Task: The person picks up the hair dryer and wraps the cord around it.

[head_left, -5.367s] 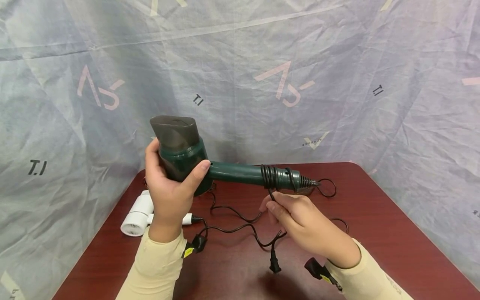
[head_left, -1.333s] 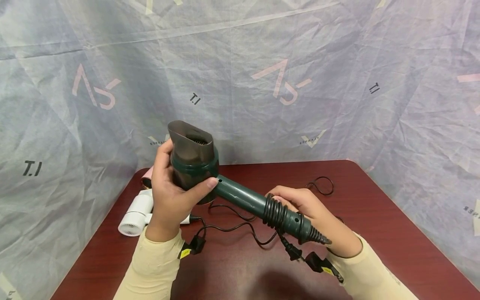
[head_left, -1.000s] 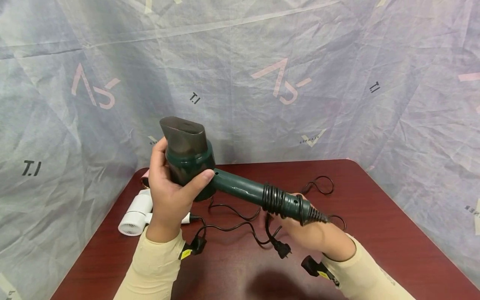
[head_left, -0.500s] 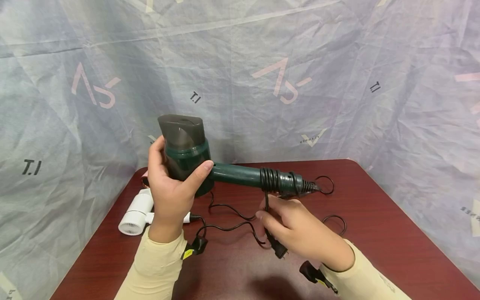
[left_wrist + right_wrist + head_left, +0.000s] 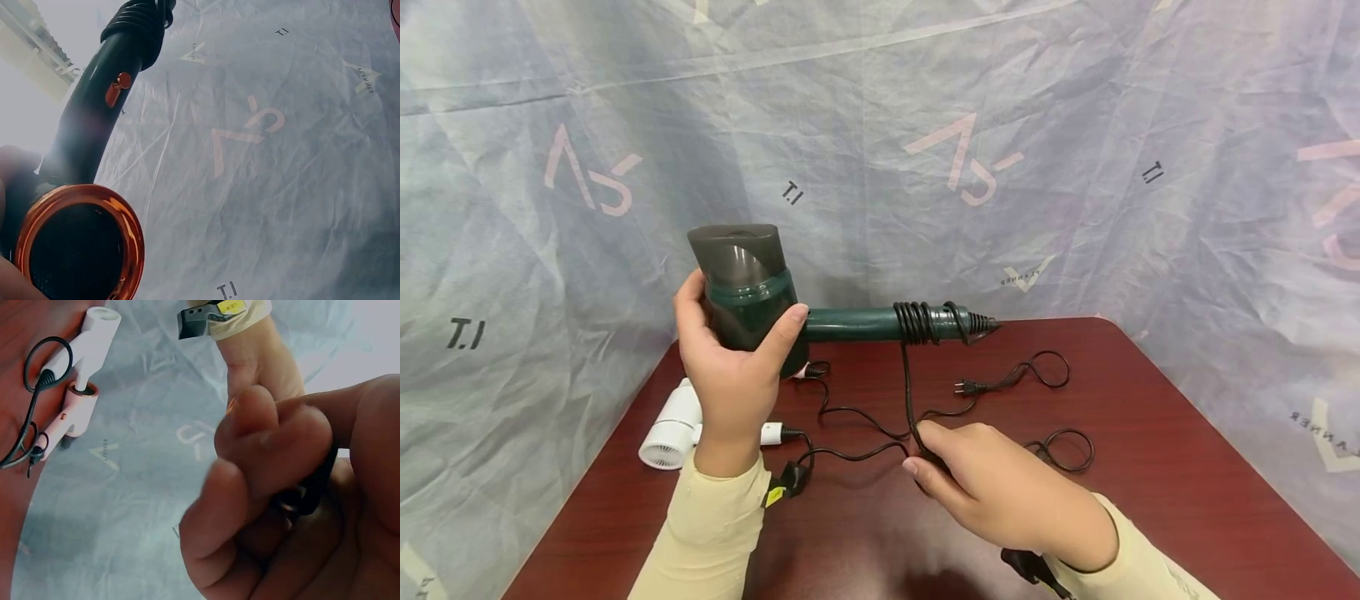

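My left hand (image 5: 733, 375) grips the dark green hair dryer (image 5: 857, 324) round its barrel, holding it above the table with the smoky nozzle (image 5: 737, 254) up and the handle pointing right. The black cord (image 5: 915, 323) is wound several turns round the handle near its end. From those turns a length runs down to my right hand (image 5: 1000, 487), whose thumb and fingers hold it below the handle. In the right wrist view the curled fingers (image 5: 275, 444) mostly cover a dark piece, apparently the plug. The left wrist view shows the dryer's copper-coloured ring (image 5: 134, 240) and switch (image 5: 117, 89).
A white hair dryer (image 5: 670, 429) lies at the table's left, its black cord trailing across. Behind it is a pink hair dryer (image 5: 78, 412), mostly hidden in the head view. A two-pin plug (image 5: 970, 387) and loose cords lie on the red-brown table (image 5: 1150, 500). Grey cloth surrounds the table.
The green dryer has moved left and up, and its handle has swung from sloping down to level. My right hand came out from behind the handle and moved down, drawing the cord straight.
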`<state>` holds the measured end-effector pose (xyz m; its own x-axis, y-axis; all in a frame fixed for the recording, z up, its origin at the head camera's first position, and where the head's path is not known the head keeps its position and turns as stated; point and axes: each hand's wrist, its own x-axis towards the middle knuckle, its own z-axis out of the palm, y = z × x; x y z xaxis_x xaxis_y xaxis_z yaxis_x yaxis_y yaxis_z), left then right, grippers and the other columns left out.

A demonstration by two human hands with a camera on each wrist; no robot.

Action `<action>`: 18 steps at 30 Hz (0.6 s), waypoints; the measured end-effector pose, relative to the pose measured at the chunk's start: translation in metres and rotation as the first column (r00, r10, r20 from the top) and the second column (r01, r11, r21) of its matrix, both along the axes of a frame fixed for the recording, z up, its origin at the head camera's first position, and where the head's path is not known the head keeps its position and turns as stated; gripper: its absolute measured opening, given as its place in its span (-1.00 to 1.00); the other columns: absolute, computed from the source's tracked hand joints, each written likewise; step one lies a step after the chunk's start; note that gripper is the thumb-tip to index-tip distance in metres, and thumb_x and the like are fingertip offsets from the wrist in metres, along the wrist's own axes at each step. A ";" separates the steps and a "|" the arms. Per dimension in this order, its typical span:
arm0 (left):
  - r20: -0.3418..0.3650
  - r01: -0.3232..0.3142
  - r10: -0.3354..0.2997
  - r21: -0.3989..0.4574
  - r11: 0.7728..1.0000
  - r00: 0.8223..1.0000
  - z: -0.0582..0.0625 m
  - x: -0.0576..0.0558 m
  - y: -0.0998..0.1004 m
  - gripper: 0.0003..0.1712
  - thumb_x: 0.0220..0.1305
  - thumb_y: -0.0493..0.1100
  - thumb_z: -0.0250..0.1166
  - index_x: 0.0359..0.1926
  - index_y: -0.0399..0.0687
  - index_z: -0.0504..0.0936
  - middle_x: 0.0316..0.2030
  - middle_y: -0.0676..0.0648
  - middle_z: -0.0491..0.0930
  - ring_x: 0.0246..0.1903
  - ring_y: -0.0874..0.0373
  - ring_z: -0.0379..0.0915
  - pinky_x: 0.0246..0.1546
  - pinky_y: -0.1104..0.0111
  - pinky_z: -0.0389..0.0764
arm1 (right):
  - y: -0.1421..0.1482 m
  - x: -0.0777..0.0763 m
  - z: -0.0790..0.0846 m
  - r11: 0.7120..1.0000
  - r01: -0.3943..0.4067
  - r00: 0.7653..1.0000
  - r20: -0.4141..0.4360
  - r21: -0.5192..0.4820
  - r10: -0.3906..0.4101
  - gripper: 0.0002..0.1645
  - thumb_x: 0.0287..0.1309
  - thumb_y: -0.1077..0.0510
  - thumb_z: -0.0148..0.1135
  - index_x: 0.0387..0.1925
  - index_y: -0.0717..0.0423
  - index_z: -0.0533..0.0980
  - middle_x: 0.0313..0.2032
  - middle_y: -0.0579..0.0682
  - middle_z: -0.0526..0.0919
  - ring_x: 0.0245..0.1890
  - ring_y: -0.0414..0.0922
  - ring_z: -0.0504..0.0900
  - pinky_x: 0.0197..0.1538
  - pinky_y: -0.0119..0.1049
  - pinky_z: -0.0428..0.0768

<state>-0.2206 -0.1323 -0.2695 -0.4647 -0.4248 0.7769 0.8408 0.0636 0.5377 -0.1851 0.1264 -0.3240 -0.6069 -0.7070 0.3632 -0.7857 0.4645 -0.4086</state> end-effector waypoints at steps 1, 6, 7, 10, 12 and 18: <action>0.004 -0.003 0.003 0.001 1.000 1.000 0.000 0.000 0.000 -0.15 -0.04 -0.43 0.55 0.31 -0.21 0.41 0.03 -0.16 0.56 -0.05 -0.03 0.53 -0.08 0.34 0.62 | 0.000 0.001 0.000 1.000 0.004 1.000 -0.013 0.001 -0.004 -0.61 0.61 -0.11 -0.06 -0.44 -0.18 0.20 -0.59 -0.35 0.17 -0.61 -0.48 0.09 -0.51 -0.58 0.22; 0.016 -0.049 0.050 -0.024 0.998 0.999 -0.001 -0.001 0.000 -0.13 -0.05 -0.42 0.56 0.32 -0.19 0.41 0.09 -0.13 0.53 0.01 -0.02 0.50 -0.03 0.35 0.60 | 0.002 0.007 0.003 1.000 0.024 0.997 -0.067 0.004 -0.024 -0.62 0.60 -0.09 -0.03 -0.43 -0.18 0.19 -0.60 -0.36 0.13 -0.62 -0.49 0.05 -0.53 -0.59 0.17; 0.018 -0.057 0.057 -0.032 0.998 0.998 -0.001 -0.001 0.000 -0.12 -0.05 -0.42 0.56 0.33 -0.19 0.41 0.11 -0.13 0.52 0.02 -0.02 0.50 -0.03 0.35 0.59 | 0.002 0.008 0.004 1.000 0.027 0.996 -0.083 0.002 -0.026 -0.63 0.60 -0.07 -0.02 -0.42 -0.18 0.20 -0.60 -0.37 0.13 -0.62 -0.49 0.05 -0.54 -0.60 0.16; 0.019 -0.083 0.084 -0.062 0.995 0.996 -0.002 -0.001 0.000 -0.12 -0.04 -0.40 0.56 0.34 -0.17 0.40 0.13 -0.11 0.51 0.05 -0.02 0.49 0.00 0.34 0.58 | 0.003 0.009 0.007 0.999 0.019 0.991 -0.133 -0.025 -0.022 -0.68 0.58 -0.02 0.04 -0.38 -0.19 0.23 -0.59 -0.39 0.16 -0.62 -0.51 0.08 -0.54 -0.62 0.18; 0.009 -0.109 0.110 -0.093 0.990 0.994 -0.003 -0.001 0.000 -0.11 -0.03 -0.38 0.56 0.35 -0.17 0.40 0.13 -0.10 0.52 0.05 -0.01 0.49 0.02 0.33 0.58 | 0.003 0.009 0.010 0.998 0.013 0.980 -0.199 -0.055 -0.023 -0.72 0.55 0.05 0.09 -0.35 -0.18 0.27 -0.58 -0.41 0.19 -0.61 -0.53 0.11 -0.53 -0.66 0.19; -0.035 -0.202 0.199 -0.209 0.957 0.979 -0.008 -0.002 0.000 -0.08 -0.01 -0.36 0.58 0.38 -0.20 0.35 0.12 -0.11 0.54 0.05 0.03 0.50 0.08 0.32 0.56 | 0.007 0.005 0.014 0.994 0.034 0.948 -0.313 -0.108 -0.066 -0.76 0.45 0.14 0.20 -0.32 -0.09 0.32 -0.59 -0.33 0.13 -0.57 -0.49 0.07 -0.48 -0.68 0.15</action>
<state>-0.2225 -0.1322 -0.2772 -0.3755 -0.3343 0.8644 0.8065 0.3417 0.4825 -0.1802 0.1333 -0.3095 -0.4835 -0.6289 0.6088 -0.8586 0.4761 -0.1901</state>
